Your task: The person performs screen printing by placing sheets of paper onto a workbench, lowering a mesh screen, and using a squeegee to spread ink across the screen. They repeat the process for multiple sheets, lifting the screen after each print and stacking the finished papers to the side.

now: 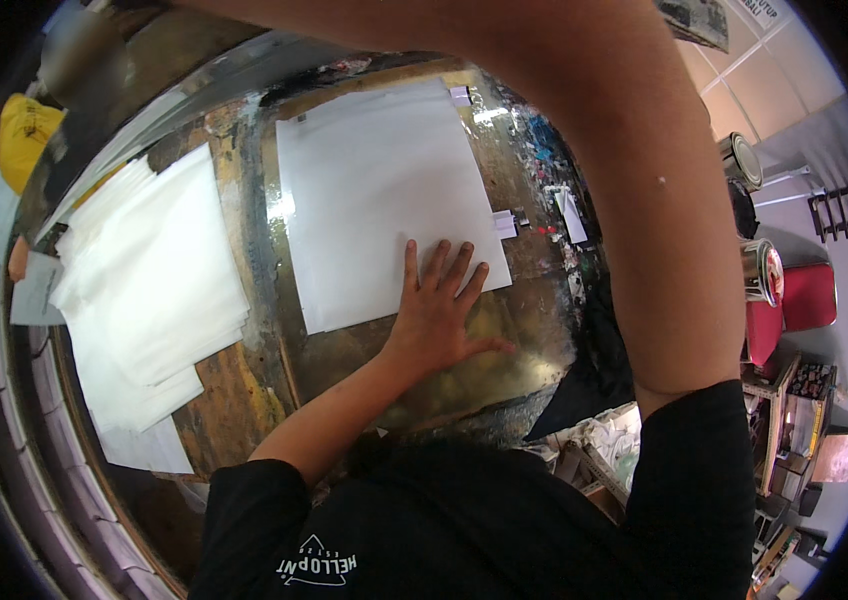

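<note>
The person's left grip (434, 305) is resting flat with its fingers spread wide, holding nothing and touching the lower right part of a white sheet (374, 190). This sheet is lying on the desk (219, 425), its right edge running beside two small pale tabs (505, 224). The right arm (679, 230) is reaching up and across the top of the view; its grip is lying beyond the edge, so I cannot tell how far open it is or what it is holding. An uneven stack of white sheets (159, 270) is lying to the left, well apart from the left grip. At the right, two metal cans (762, 272) are standing apart from each other; the lower is showing reddish marks, and I cannot tell what either is containing. Below them, a shelf unit (776, 425) is holding mixed items too small to identify.
</note>
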Available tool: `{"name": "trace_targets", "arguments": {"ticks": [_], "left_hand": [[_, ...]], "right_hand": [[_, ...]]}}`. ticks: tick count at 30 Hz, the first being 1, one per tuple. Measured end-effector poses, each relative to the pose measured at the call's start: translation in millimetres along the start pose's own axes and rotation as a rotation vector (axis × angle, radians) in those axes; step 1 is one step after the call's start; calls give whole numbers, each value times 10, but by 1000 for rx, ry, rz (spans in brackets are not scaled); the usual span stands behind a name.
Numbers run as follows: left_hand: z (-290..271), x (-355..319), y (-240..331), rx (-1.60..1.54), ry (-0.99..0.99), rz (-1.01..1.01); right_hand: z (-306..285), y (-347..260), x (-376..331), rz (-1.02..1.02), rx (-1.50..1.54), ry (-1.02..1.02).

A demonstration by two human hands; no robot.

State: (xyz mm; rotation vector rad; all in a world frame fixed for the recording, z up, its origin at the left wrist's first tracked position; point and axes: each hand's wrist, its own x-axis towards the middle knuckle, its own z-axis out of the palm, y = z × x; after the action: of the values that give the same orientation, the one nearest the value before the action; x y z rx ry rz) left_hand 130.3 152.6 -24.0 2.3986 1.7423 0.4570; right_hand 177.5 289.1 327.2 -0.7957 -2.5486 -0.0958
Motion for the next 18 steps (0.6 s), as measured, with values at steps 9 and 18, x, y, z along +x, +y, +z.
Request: {"name": "trace_targets", "arguments": {"ticks": [9,18], "left_hand": [[131,-12,-17,-36,163,26],[116,-36,-235,-134,212,77]], "right_hand": [[157,-53,-25,-32,-28,60],[451,34,-171,-97,-163,310]]}}
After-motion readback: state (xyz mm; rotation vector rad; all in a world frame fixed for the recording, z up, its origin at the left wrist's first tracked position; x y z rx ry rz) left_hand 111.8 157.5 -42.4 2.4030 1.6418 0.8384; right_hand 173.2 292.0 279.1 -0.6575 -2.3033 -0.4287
